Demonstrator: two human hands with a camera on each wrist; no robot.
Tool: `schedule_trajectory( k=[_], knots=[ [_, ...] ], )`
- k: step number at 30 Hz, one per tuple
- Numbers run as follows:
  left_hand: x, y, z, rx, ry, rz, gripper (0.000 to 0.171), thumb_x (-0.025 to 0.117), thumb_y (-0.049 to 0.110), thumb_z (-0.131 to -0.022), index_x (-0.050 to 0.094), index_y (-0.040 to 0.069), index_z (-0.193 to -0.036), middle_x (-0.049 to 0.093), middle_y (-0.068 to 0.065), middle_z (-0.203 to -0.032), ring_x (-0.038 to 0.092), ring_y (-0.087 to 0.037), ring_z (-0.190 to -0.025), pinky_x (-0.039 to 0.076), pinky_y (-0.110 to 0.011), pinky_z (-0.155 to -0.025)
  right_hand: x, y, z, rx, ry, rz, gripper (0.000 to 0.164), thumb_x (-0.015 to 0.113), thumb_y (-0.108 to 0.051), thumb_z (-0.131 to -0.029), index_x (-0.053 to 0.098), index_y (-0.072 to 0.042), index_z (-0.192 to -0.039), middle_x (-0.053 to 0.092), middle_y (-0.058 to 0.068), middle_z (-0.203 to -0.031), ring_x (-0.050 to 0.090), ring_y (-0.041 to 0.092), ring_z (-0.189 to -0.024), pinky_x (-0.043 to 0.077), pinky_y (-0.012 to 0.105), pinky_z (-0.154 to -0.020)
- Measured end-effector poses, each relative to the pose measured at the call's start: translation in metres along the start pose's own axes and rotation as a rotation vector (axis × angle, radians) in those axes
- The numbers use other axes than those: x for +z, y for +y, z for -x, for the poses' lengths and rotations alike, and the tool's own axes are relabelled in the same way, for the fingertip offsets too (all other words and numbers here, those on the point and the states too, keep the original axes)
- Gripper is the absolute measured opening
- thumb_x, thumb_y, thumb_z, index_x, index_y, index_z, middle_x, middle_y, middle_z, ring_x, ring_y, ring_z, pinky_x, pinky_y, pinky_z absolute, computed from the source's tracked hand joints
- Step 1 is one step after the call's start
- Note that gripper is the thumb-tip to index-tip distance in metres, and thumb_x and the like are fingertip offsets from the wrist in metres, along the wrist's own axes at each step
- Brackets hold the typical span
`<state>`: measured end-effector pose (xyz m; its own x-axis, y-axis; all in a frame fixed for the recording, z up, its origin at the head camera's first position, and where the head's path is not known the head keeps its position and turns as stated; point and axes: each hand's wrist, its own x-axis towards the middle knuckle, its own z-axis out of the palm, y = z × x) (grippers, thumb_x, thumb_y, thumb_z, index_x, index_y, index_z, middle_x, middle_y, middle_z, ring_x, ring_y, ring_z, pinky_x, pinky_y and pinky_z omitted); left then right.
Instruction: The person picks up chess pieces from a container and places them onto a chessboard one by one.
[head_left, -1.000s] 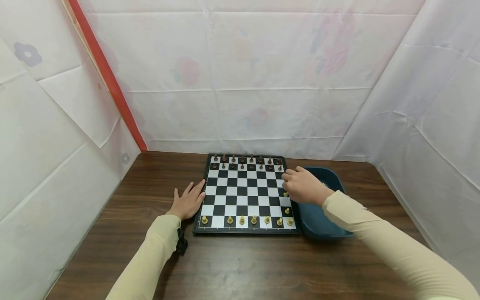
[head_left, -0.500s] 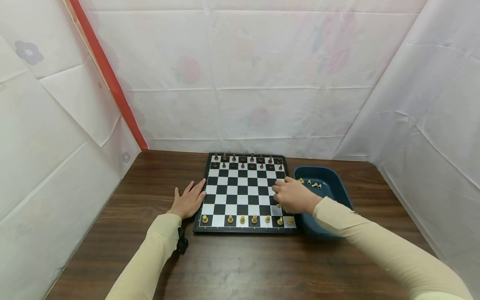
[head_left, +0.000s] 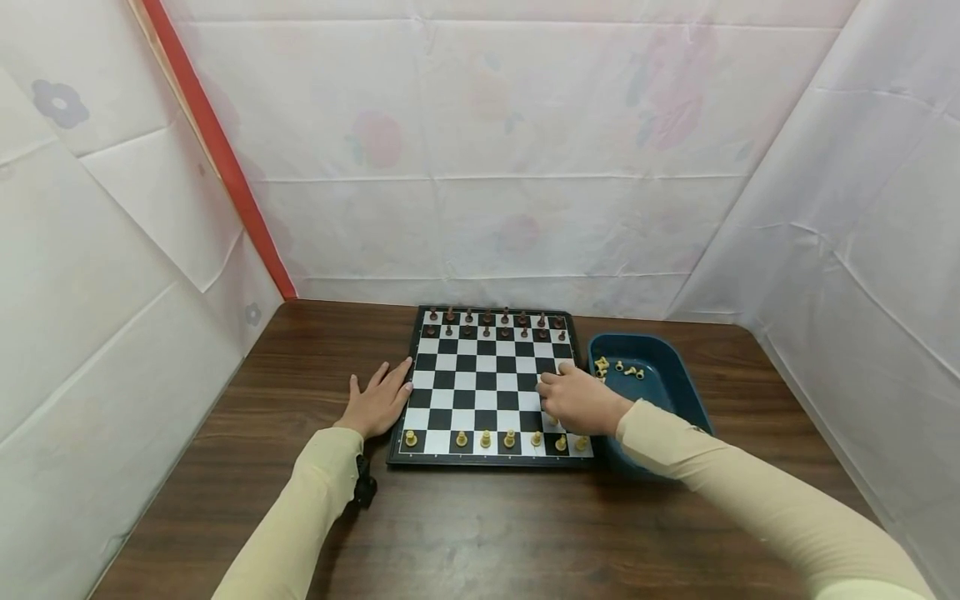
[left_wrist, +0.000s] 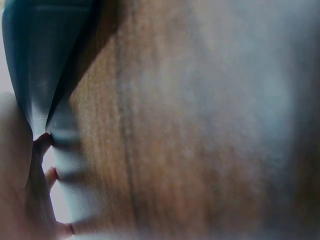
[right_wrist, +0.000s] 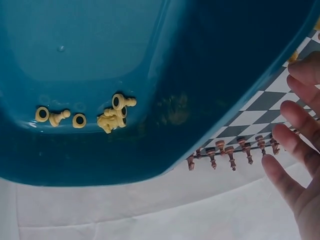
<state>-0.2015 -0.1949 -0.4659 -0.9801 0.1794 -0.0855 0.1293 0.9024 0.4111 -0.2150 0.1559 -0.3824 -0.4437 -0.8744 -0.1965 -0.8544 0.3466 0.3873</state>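
A black-and-white chessboard [head_left: 475, 379] lies on the table. My left hand [head_left: 377, 402] rests with fingers spread against its left edge. Over the right side of the board, my right hand [head_left: 576, 402] pinches a small yellow chess piece [head_left: 553, 420], partly hidden under the fingers. The right wrist view shows that yellow piece [right_wrist: 293, 57] at the thumb and fingertip, while the other fingers stay spread. More yellow pieces [head_left: 486, 439] stand along the near row, with a gap second from the left. Dark red pieces [head_left: 487, 331] fill the two far rows.
A blue bin [head_left: 678, 392] stands directly against the board's right side, under my right forearm. Several yellow pieces [right_wrist: 60, 118] lie loose in it. White cloth walls [head_left: 480, 167] enclose the back and sides of the wooden table [head_left: 480, 533].
My right hand has moved left and nearer from the board's right edge, taking the yellow chess piece along. More of the bin's inside now shows. The left hand stays in place.
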Motion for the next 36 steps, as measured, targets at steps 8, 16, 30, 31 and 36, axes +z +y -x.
schedule_trajectory(
  k=[8, 16, 30, 31, 36],
  knots=[
    [0.000, 0.000, 0.000, -0.003, -0.003, 0.003, 0.055, 0.030, 0.035, -0.104, 0.020, 0.014, -0.154, 0.028, -0.010, -0.154, 0.017, -0.037, -0.142, -0.006, -0.071, -0.102, 0.006, -0.002, -0.002, -0.017, 0.032, -0.006, 0.011, 0.073, -0.025, -0.082, 0.076, -0.017, -0.089, 0.066, -0.001, -0.100, 0.058, 0.017, -0.090, 0.045, 0.033, -0.068],
    [0.000, 0.000, -0.001, -0.002, -0.010, 0.000, 0.055, 0.029, 0.036, -0.104, 0.020, 0.015, -0.154, 0.027, -0.010, -0.155, 0.016, -0.037, -0.142, -0.006, -0.071, -0.102, -0.002, 0.004, 0.002, 0.022, 0.013, -0.037, 0.013, 0.074, -0.024, -0.081, 0.076, -0.017, -0.091, 0.066, -0.001, -0.097, 0.056, 0.017, -0.085, 0.048, 0.034, -0.073],
    [0.000, -0.002, 0.000, -0.016, -0.018, -0.015, 0.056, 0.027, 0.038, -0.105, 0.017, 0.016, -0.155, 0.025, -0.009, -0.155, 0.014, -0.035, -0.143, -0.008, -0.069, -0.103, -0.001, 0.057, 0.038, 0.166, 0.185, -0.088, 0.009, 0.070, -0.006, -0.078, 0.073, -0.014, -0.074, 0.057, 0.001, -0.079, 0.045, 0.018, -0.069, 0.033, 0.032, -0.058],
    [0.000, -0.002, 0.000, -0.015, -0.019, -0.014, 0.056, 0.027, 0.038, -0.105, 0.017, 0.015, -0.155, 0.025, -0.009, -0.155, 0.014, -0.035, -0.143, -0.007, -0.070, -0.103, 0.001, 0.062, 0.041, 0.178, 0.191, -0.094, 0.010, 0.070, -0.005, -0.078, 0.074, -0.014, -0.075, 0.057, 0.001, -0.080, 0.045, 0.018, -0.070, 0.033, 0.033, -0.058],
    [-0.001, 0.000, 0.001, -0.014, -0.019, -0.012, 0.055, 0.028, 0.037, -0.105, 0.017, 0.015, -0.154, 0.025, -0.010, -0.155, 0.014, -0.036, -0.142, -0.007, -0.070, -0.103, 0.010, 0.077, 0.053, 0.224, 0.204, -0.101, 0.015, 0.069, -0.002, -0.077, 0.070, -0.014, -0.067, 0.053, 0.001, -0.074, 0.049, 0.020, -0.070, 0.042, 0.037, -0.060]
  ],
)
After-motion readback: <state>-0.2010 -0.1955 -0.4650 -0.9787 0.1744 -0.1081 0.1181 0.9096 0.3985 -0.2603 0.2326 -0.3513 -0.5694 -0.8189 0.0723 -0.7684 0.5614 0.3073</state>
